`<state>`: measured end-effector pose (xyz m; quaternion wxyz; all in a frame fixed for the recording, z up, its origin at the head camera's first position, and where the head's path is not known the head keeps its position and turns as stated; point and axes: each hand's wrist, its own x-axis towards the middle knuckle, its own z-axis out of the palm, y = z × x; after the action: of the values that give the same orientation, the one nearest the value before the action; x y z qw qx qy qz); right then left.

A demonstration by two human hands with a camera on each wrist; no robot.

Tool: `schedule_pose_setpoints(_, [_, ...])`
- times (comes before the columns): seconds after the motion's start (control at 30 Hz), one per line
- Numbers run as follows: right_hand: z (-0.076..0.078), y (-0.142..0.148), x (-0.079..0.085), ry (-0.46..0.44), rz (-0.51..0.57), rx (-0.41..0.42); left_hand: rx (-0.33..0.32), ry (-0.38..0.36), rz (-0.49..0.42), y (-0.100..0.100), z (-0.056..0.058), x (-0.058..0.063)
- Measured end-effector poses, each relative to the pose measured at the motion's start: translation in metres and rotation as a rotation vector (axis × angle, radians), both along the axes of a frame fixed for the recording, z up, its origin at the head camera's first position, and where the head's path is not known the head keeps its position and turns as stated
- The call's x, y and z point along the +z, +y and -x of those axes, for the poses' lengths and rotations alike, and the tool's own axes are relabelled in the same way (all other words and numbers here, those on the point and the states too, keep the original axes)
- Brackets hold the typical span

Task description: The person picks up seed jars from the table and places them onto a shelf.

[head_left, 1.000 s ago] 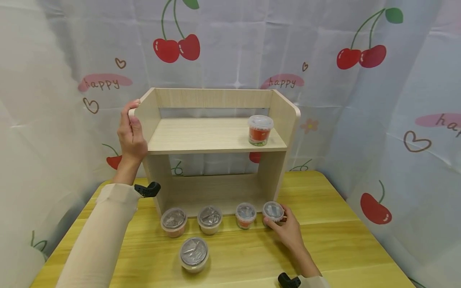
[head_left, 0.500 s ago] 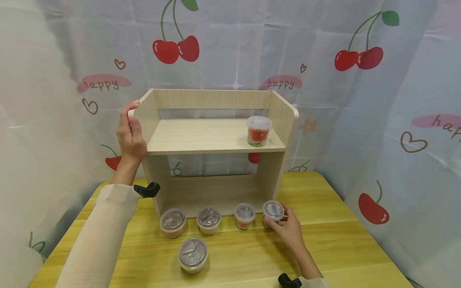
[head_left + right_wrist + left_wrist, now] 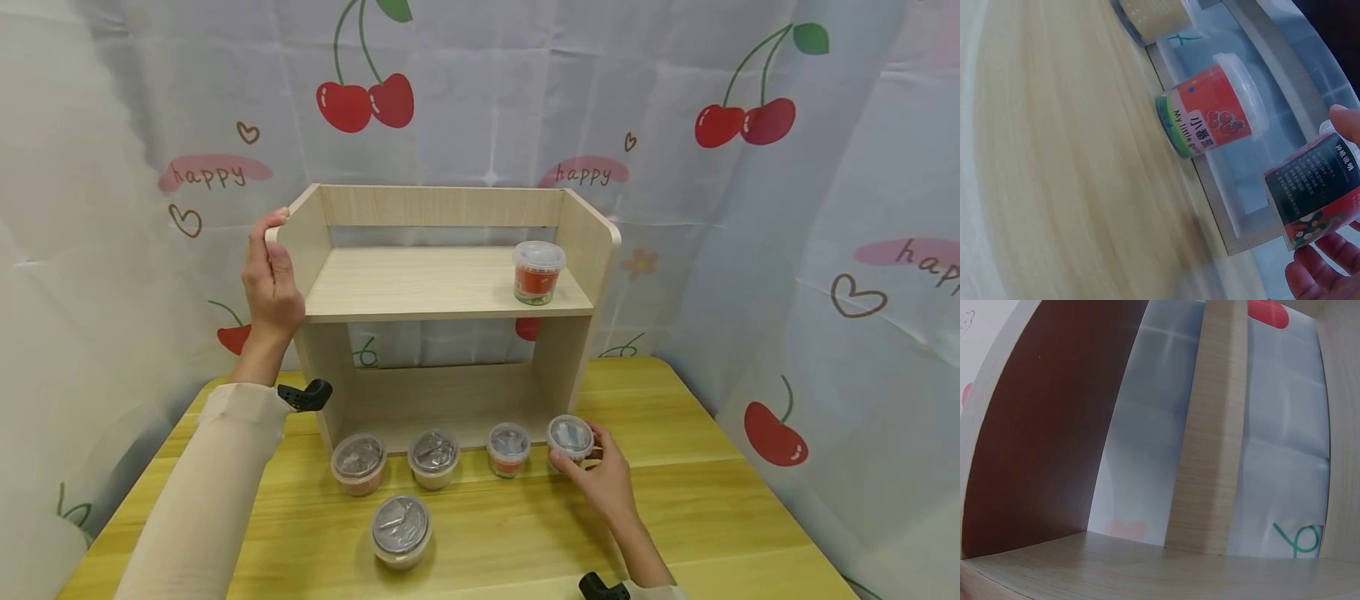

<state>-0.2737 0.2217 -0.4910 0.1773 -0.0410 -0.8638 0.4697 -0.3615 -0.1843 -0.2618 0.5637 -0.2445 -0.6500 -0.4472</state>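
Note:
My left hand (image 3: pixel 272 279) grips the upper front edge of the left side panel of a pale two-tier wooden shelf (image 3: pixel 405 283). Only the shelf's inside shows in the left wrist view. At the shelf's lower right front corner, my right hand (image 3: pixel 606 483) holds a small clear-lidded plastic cup (image 3: pixel 570 435) between thumb and fingers. In the right wrist view this cup (image 3: pixel 1313 187) shows a dark printed label with red below. Left of it stands a red-labelled cup (image 3: pixel 1213 109) with tomatoes pictured on it. Whether the held cup touches the table is unclear.
Several similar lidded cups stand before the shelf on the yellow wood-grain table (image 3: pixel 697 500), including a pinkish one (image 3: pixel 360 464), a cream one (image 3: pixel 433 460) and a nearer one (image 3: pixel 401 533). Another red-labelled cup (image 3: pixel 537 273) stands on the upper tier. A cherry-print curtain (image 3: pixel 480 100) hangs behind.
The cup in my right hand has risen very slightly against the others. My left hand keeps its grip on the panel. The head view has shifted a little.

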Motion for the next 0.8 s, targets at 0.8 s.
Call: schedule_pose_setpoints(0.8, [-0.006, -0.002, 0.010, 0.072, 0.022, -0.009, 0.034, -0.001, 0.000, -0.018, 0.035, -0.019])
